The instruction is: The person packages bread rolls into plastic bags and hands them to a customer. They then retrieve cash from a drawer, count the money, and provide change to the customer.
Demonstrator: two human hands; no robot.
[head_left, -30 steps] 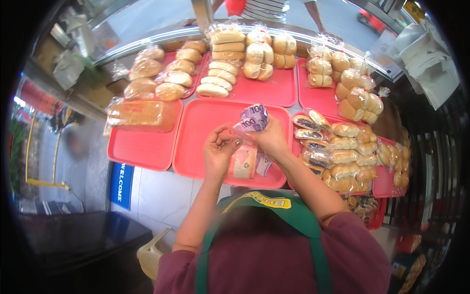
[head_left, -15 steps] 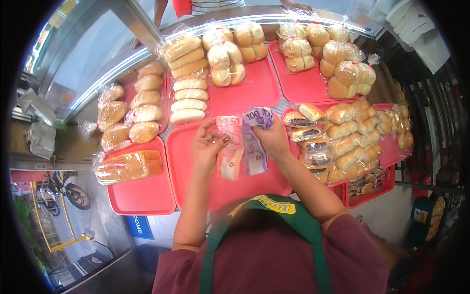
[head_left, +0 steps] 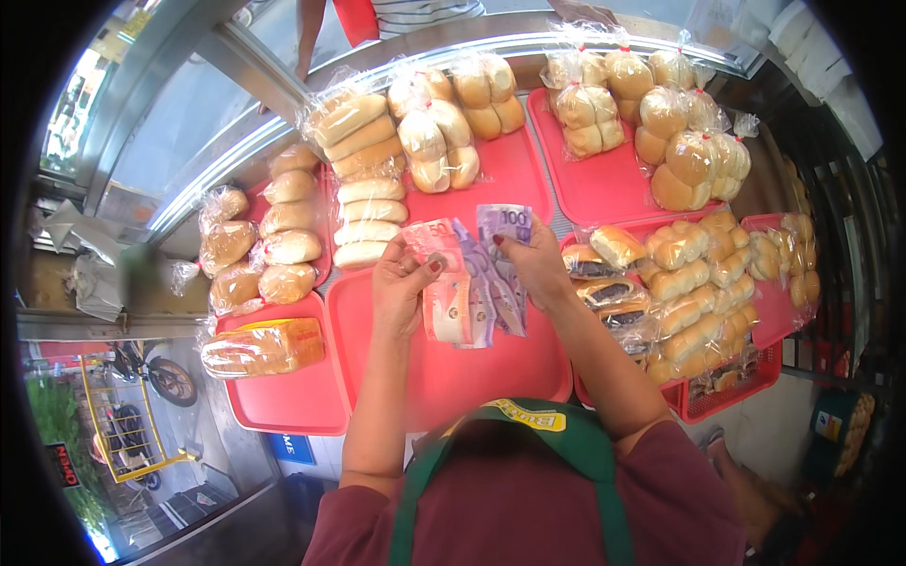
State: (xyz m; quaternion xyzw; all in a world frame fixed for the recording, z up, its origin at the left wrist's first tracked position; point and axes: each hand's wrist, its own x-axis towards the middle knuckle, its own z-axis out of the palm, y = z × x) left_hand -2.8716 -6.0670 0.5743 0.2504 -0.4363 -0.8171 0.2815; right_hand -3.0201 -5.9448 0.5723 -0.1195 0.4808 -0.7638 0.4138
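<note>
Over a bare red tray [head_left: 472, 387] I hold paper banknotes with both hands. My left hand [head_left: 398, 288] pinches a reddish-orange banknote [head_left: 447, 307] between thumb and fingers, its folded face toward me. Purple banknotes [head_left: 479, 292] stand fanned between my hands, their lower ends close beside the reddish one. My right hand [head_left: 536, 269] grips a purple banknote [head_left: 503, 219] near its top, thumb on the front. How many purple notes there are is hard to tell, since they overlap.
Bagged long rolls [head_left: 368, 208] and round buns [head_left: 434, 132] lie on red trays beyond my hands. A bagged loaf [head_left: 264, 347] sits at left, filled buns [head_left: 609, 292] at right. Behind the glass stands a person in a striped shirt [head_left: 429, 11].
Purple banknotes have spread apart; one now leans left beside the reddish note. My right hand has moved slightly right, and the reddish note has tilted. The whole view has shifted a little.
</note>
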